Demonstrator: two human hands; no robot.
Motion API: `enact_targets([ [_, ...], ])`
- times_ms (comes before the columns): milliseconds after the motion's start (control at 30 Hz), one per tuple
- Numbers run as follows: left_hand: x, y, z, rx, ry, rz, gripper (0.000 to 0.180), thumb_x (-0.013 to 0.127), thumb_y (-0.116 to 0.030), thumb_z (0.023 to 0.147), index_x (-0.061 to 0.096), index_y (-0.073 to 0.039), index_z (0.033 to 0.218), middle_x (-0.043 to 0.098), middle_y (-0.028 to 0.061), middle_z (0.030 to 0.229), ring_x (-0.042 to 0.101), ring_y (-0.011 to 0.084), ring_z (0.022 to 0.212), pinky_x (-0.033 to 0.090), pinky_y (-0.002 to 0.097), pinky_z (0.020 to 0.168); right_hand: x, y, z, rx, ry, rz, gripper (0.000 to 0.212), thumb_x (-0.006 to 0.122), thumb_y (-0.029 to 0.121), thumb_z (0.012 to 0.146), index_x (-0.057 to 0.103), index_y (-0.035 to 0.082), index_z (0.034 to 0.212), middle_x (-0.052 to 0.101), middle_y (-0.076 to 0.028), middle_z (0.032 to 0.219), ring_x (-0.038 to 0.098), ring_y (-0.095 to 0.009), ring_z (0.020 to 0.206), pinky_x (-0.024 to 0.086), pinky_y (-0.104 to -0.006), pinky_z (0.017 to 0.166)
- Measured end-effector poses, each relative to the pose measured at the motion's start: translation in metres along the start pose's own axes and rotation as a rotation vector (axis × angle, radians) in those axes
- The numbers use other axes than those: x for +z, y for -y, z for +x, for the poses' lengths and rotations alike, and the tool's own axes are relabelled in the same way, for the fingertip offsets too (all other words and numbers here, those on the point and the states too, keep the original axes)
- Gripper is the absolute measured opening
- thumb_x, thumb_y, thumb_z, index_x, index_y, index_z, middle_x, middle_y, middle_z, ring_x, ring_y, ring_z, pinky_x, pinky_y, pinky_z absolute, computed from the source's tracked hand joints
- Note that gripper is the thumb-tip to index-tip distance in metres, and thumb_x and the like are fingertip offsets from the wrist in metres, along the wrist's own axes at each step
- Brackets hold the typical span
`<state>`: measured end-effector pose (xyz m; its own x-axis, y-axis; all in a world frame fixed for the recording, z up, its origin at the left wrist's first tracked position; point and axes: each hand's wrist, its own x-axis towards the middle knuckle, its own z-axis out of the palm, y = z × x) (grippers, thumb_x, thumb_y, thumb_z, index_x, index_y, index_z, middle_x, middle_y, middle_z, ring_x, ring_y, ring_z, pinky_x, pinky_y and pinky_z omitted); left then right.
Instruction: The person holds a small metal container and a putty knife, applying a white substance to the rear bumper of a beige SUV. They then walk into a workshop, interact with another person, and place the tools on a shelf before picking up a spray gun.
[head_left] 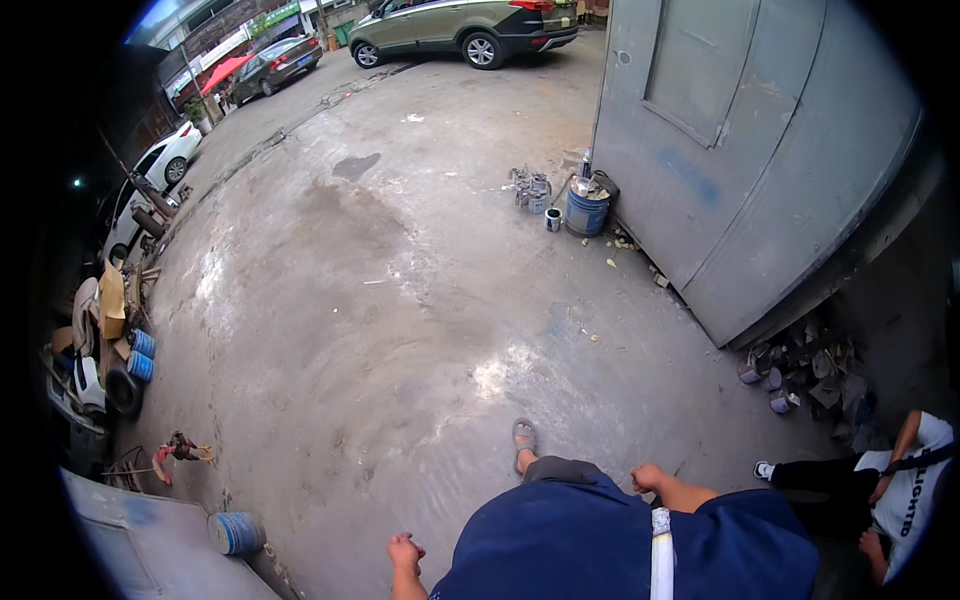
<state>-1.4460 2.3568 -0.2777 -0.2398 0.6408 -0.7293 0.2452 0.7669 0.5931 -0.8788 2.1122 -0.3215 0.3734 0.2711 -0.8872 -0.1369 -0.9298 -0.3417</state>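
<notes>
My left hand point(405, 552) hangs over the concrete floor point(330, 420), left of my dark blue shirt point(570, 540). Its fingers are loosely curled and nothing shows in them. In front of my right side, my right hand point(648, 478) is closed in a fist, with no object visible in it. A white strap point(661, 555) runs down my shirt. One foot in a grey sandal point(524, 435) is on the floor ahead of me. Neither hand touches any object.
A chicken point(182, 448) stands at left, near a blue bucket point(237, 533). A large grey metal door point(730, 150) stands right, beside a filled blue bucket point(586, 212). A person in a white shirt point(915, 490) is at lower right. Parked cars, including an SUV point(465, 30), line the far side.
</notes>
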Motion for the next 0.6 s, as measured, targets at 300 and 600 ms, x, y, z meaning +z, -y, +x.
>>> enact_targets([
  [300, 0.08, -0.053, 0.181, 0.179, 0.052, 0.5, 0.036, 0.049, -0.002, 0.079, 0.052, 0.004, 0.114, 0.061, 0.0118, 0.078, 0.061, 0.0226, 0.061, 0.051, 0.0332, 0.054, 0.018, 0.188, 0.145, -0.068, -0.073, 0.171, 0.011, 0.053, 0.01, 0.082, 0.058, 0.005, 0.091, 0.06, -0.009, 0.076, 0.062, -0.019, 0.062, 0.05, -0.0322, 0.05],
  [600, 0.212, -0.356, 0.266, 0.047, 0.232, 0.186, 0.024, 0.042, -0.011, 0.085, 0.059, -0.001, 0.099, 0.061, 0.0084, 0.084, 0.059, 0.0174, 0.07, 0.049, 0.0309, 0.06, -0.031, 0.429, 0.247, -0.34, -0.153, 0.118, 0.012, 0.056, 0.014, 0.084, 0.061, 0.005, 0.089, 0.062, -0.006, 0.079, 0.063, -0.017, 0.066, 0.05, -0.031, 0.054],
])
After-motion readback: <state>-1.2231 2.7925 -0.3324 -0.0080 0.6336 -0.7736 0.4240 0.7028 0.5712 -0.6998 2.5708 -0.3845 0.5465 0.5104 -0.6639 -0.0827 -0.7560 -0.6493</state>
